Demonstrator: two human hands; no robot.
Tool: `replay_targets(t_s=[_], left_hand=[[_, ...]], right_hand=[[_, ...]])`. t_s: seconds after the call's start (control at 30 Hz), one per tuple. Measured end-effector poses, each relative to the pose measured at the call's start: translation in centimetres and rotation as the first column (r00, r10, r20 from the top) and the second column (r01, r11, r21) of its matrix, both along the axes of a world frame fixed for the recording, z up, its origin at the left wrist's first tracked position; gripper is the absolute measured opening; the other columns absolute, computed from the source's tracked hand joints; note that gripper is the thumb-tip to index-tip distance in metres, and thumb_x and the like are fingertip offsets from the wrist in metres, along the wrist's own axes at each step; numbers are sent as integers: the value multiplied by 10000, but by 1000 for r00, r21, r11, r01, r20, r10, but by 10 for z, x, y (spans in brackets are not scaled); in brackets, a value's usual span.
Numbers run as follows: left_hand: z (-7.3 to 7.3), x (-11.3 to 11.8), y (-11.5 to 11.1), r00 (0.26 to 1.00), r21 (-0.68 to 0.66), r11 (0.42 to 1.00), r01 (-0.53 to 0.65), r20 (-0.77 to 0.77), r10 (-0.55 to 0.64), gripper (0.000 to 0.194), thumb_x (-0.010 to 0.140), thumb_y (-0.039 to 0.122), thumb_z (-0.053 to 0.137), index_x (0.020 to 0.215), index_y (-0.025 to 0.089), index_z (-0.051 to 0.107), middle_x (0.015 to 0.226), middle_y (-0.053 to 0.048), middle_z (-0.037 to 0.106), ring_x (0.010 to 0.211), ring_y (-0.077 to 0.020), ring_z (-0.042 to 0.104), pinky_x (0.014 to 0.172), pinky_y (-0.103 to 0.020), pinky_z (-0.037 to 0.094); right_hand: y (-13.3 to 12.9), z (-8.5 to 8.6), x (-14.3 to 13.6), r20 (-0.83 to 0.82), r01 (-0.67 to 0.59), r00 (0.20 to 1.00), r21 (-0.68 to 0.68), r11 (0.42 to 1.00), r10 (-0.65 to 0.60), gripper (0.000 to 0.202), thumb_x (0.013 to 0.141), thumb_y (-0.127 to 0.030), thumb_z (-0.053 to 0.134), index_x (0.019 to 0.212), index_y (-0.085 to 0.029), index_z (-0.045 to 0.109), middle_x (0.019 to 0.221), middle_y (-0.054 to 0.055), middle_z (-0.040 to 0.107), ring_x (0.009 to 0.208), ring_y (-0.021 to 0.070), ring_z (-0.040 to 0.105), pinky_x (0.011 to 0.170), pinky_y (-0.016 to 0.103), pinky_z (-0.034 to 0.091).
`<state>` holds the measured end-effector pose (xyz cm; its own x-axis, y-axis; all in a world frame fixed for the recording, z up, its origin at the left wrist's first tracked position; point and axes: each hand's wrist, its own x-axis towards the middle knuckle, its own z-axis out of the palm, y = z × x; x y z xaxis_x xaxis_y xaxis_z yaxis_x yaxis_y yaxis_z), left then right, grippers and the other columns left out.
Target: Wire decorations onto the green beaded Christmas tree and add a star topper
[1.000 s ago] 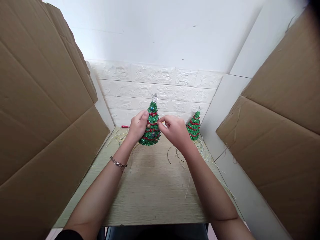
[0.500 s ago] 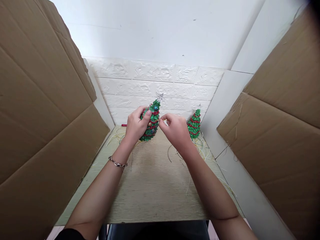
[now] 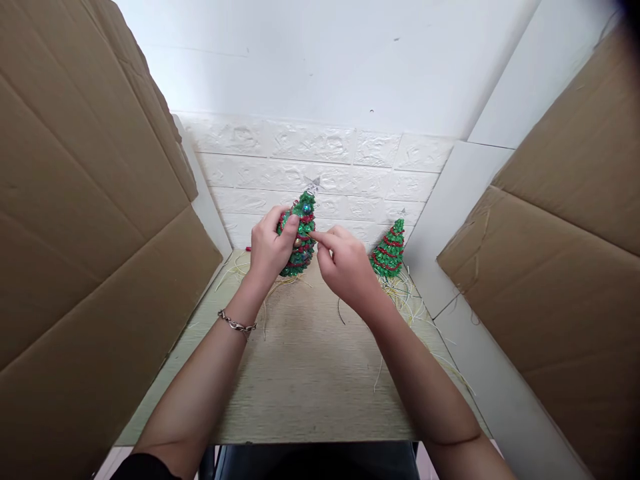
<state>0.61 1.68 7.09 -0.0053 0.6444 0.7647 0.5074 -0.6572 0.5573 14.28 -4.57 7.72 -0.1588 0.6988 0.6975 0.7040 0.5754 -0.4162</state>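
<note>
My left hand (image 3: 275, 241) is closed around a small beaded Christmas tree (image 3: 304, 250), its thumb pressed across the front. The tree is green with red garland and coloured baubles, tilts slightly to the right, and carries a silver star (image 3: 313, 184) on top. My right hand (image 3: 345, 267) reaches in from the right with its index finger stretched out, the tip touching the tree's side. Its thumb sits apart below that finger and the other fingers are curled; I see nothing held there. The far side of the tree is hidden.
A second green tree (image 3: 389, 253) with red garland and a star stands at the back right. Loose white and yellow strands (image 3: 413, 300) lie around it, more under the held tree. Cardboard panels (image 3: 100, 200) flank the table (image 3: 310, 373); a white brick-patterned wall (image 3: 310, 143) closes the back.
My right hand has gone from a thumb-and-index pinch on a thin yellow strand to an outstretched index finger against the tree. The held tree has shifted slightly left and up in view.
</note>
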Motion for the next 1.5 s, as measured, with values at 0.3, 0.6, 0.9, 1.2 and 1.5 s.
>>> replay_targets(t_s=[0.3,0.6,0.9,1.2,1.5], left_hand=[[1,2,-2,998,-71,996,56,42,-53,438,849,571,361,921,215,604,683,-2,587,644,-160,546,635,-261,380],[-3,7,0,986,-166,973,163,49,-157,458,836,591,369,888,205,610,636,6,565,552,-145,498,605,-267,368],[-3,-10,20,941,-172,971,163,323,-101,479,813,628,375,710,204,573,584,-10,512,590,-160,479,586,-282,361],[-4,-18,25,957,-152,982,116,281,-69,457,819,612,383,669,204,525,563,-2,489,580,-153,467,573,-272,355],[0,-10,13,990,-183,979,86,130,-62,443,836,585,385,658,201,514,518,6,485,548,-145,480,545,-263,355]], right_hand=[[7,-3,5,-223,-19,975,14,1000,21,310,838,-129,412,1103,-198,557,866,39,611,784,149,550,731,275,414],[11,-8,4,-178,27,983,-126,992,-49,248,824,-207,467,1072,-203,473,769,9,585,664,142,537,629,263,367],[5,3,15,-41,-49,999,-380,924,36,141,812,-271,552,927,-189,548,765,12,610,670,134,531,594,237,330],[9,4,20,-94,20,995,-182,983,-38,206,903,-298,375,921,-205,557,643,-8,546,603,139,479,580,243,297],[9,3,23,27,129,991,22,991,-130,163,876,-237,436,830,-192,585,756,22,611,693,146,529,650,266,333]])
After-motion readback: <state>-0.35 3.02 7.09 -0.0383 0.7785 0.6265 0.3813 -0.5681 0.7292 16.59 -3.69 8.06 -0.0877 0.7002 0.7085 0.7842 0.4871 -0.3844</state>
